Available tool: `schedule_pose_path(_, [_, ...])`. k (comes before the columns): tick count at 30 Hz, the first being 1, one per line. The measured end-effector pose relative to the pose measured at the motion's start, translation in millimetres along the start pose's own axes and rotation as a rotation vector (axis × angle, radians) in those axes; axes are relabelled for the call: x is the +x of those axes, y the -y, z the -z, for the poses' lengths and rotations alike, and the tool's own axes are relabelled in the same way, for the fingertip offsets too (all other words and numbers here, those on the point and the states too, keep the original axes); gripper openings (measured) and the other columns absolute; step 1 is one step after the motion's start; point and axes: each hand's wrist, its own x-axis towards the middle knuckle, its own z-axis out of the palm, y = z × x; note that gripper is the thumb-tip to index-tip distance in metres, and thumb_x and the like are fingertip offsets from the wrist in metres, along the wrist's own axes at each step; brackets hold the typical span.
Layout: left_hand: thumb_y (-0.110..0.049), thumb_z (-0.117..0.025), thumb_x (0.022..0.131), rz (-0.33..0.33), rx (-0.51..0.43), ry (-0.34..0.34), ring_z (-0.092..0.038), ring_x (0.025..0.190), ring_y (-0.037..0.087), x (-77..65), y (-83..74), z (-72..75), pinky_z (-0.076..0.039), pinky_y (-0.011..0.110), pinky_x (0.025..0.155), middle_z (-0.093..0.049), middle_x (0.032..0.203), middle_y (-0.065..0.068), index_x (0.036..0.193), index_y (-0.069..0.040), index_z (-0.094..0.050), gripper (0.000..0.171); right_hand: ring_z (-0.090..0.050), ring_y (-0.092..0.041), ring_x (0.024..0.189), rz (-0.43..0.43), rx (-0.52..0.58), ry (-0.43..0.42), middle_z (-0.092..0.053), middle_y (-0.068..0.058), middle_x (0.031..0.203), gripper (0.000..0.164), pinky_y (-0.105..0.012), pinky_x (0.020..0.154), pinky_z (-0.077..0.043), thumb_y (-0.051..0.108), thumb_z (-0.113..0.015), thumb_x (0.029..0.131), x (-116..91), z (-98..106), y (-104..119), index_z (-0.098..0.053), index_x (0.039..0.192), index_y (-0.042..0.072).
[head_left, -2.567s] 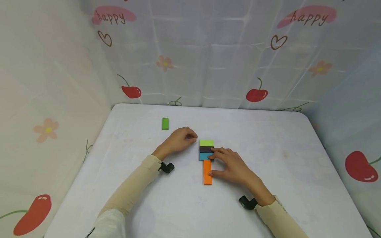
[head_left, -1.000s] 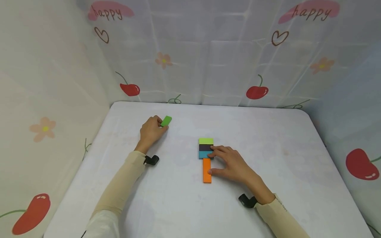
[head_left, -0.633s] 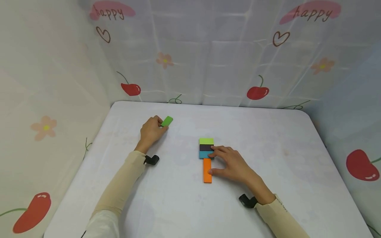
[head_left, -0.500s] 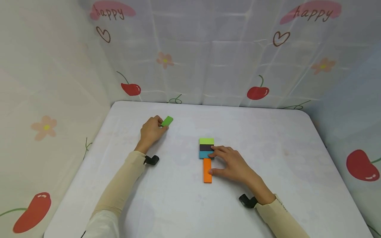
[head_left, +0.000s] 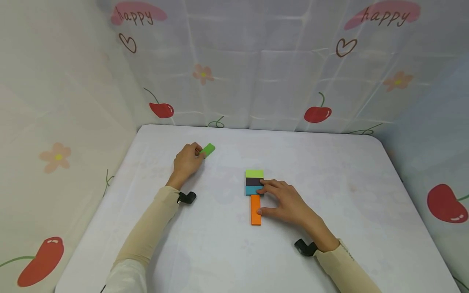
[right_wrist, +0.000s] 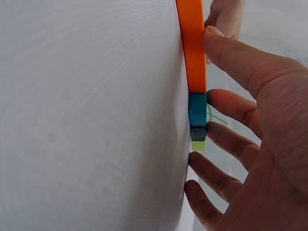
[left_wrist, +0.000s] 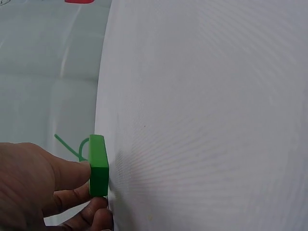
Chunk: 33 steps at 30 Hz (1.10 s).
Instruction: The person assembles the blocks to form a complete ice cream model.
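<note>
My left hand (head_left: pixel 187 161) pinches a green block (head_left: pixel 208 150) between thumb and fingers at the back left of the table; the left wrist view shows that green block (left_wrist: pixel 98 166) on edge at the thumb tip. Near the middle, a lime block (head_left: pixel 254 173), a black block (head_left: pixel 254 181) and a blue block (head_left: pixel 252 190) lie side by side in a row. An orange block (head_left: pixel 255 215) extends from the blue one toward the front. My right hand (head_left: pixel 287 203) has its fingers spread, the thumb touching the orange block and fingertips resting on the blue and black ones.
A white cloth covers the table (head_left: pixel 329 175). Behind it and at both sides hang patterned curtains (head_left: pixel 253 81) with cherries and flowers. Each wrist wears a small black camera, such as the left one (head_left: pixel 187 197).
My left hand has moved from beside the row to the back left, taken hold of the green block and turned it askew. The right hand keeps its place on the blocks.
</note>
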Motion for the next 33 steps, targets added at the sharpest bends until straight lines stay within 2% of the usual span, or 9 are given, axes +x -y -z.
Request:
schedule_pose_path(8, [-0.029, -0.065, 0.107, 0.0, -0.002, 0.012, -0.068, 0.103, 0.032, 0.0, -4.1, -2.9, -0.056, 0.05, 0.086, -0.068, 0.117, 0.012, 0.126, -0.01, -0.07, 0.028, -0.052, -0.032, 0.147, -0.002, -0.003, -0.001, -0.055, 0.001, 0.162, 0.052, -0.064, 0.117, -0.042, 0.051, -0.087, 0.088, 0.0, 0.8, -0.4, -0.072, 0.131, 0.028])
schedule_pose_path(33, [-0.029, -0.068, 0.106, -0.064, -0.015, 0.07, -0.069, 0.104, 0.03, 3.4, -26.4, -16.9, -0.056, 0.05, 0.087, -0.068, 0.117, 0.01, 0.126, -0.012, -0.071, 0.027, -0.053, -0.033, 0.147, 0.0, 0.009, -0.002, -0.056, 0.002, 0.162, 0.051, -0.065, 0.118, -0.041, 0.052, -0.087, 0.088, 0.8, -0.2, -1.5, -0.072, 0.131, 0.029])
